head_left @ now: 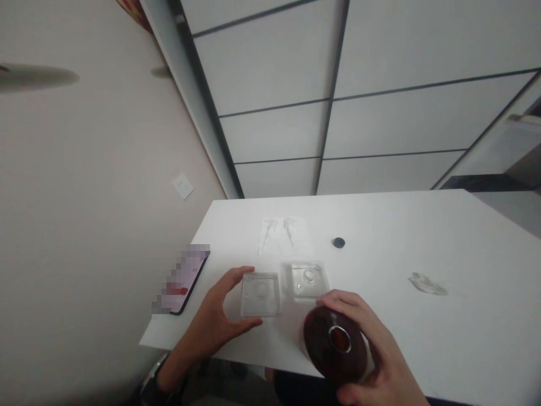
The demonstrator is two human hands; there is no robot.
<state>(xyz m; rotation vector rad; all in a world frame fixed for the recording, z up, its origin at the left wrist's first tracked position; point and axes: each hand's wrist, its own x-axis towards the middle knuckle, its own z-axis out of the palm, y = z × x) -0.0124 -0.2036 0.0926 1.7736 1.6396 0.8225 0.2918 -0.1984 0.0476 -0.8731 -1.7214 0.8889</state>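
Note:
My left hand (215,313) grips a clear square plastic container (260,295), with the fingers at its far edge and the thumb at its near edge. A round shape shows at the container's middle. Just right of it, a second clear square container (308,280) sits on the table, also with a round ring in it. At the table's near edge, my right hand (380,349) is wrapped round a dark reddish-brown bottle (323,344). The bottle's round mouth faces up without a cap. Its contents cannot be made out.
A flat clear plastic packet with two nozzle-like pieces (289,227) lies farther back on the white table (380,220). To its right is a small black round cap (338,242). Crumpled clear plastic (426,283) lies at the right. A phone (186,279) rests by the left edge.

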